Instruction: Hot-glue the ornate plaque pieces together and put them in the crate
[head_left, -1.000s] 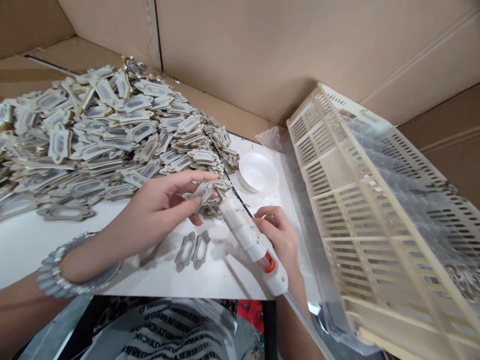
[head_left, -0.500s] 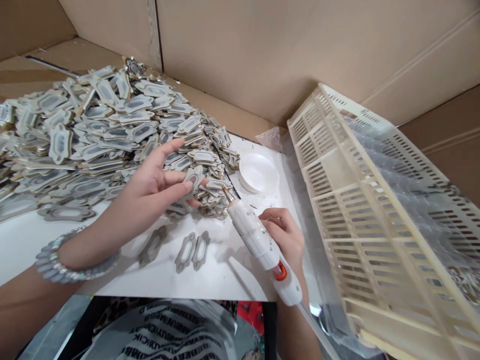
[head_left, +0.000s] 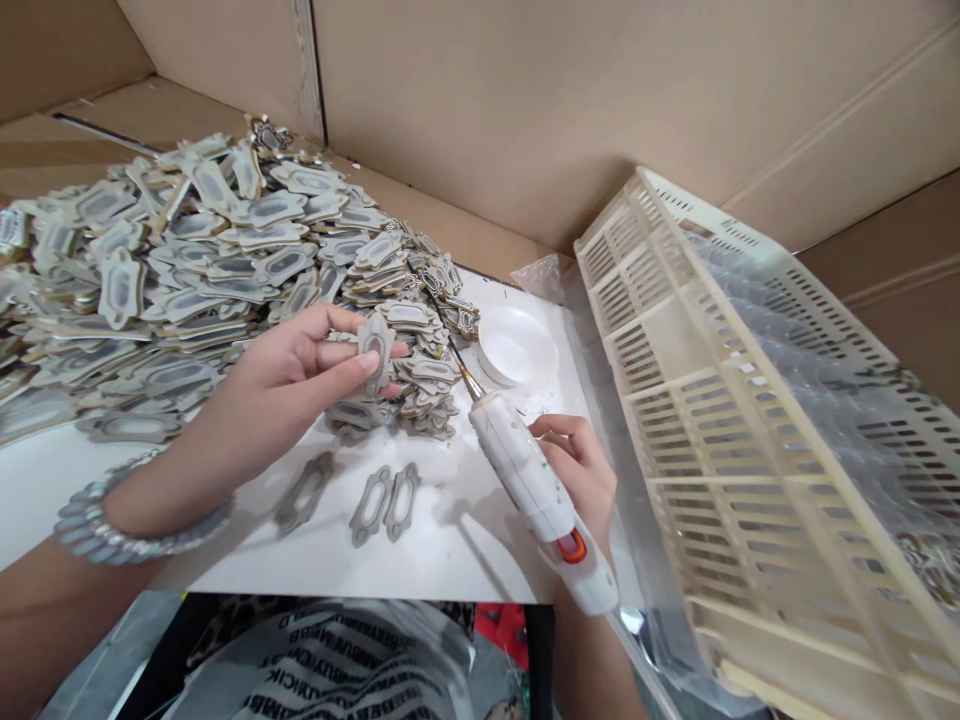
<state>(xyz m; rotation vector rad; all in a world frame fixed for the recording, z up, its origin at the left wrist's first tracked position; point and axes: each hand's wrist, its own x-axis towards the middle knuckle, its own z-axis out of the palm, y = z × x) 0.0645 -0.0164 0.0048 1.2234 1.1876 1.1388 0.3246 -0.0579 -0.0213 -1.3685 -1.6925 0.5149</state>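
Note:
Between thumb and fingers, my left hand (head_left: 300, 375) pinches a small grey plate (head_left: 374, 350) with an elongated outline and shaped ends, held upright over the near edge of the pile. My right hand (head_left: 574, 465) is wrapped round a white glue gun (head_left: 525, 480) with an orange switch. Its metal nozzle points up and left, apart from the held plate. Two grey open frames (head_left: 371, 505) lie side by side on the white tabletop (head_left: 442, 560), and another flat grey piece (head_left: 304, 492) lies left of them.
A large heap of similar plates (head_left: 187, 270) covers the left and back. A white round dish (head_left: 517, 347) stands behind the glue gun. On the right, a cream slatted plastic crate (head_left: 675, 400) holds clear plastic sheets. Cardboard walls (head_left: 525, 110) enclose the back.
My left hand has drawn back slightly from the pile, its index finger now curled in to the plate. The glue gun has shifted a little right and down.

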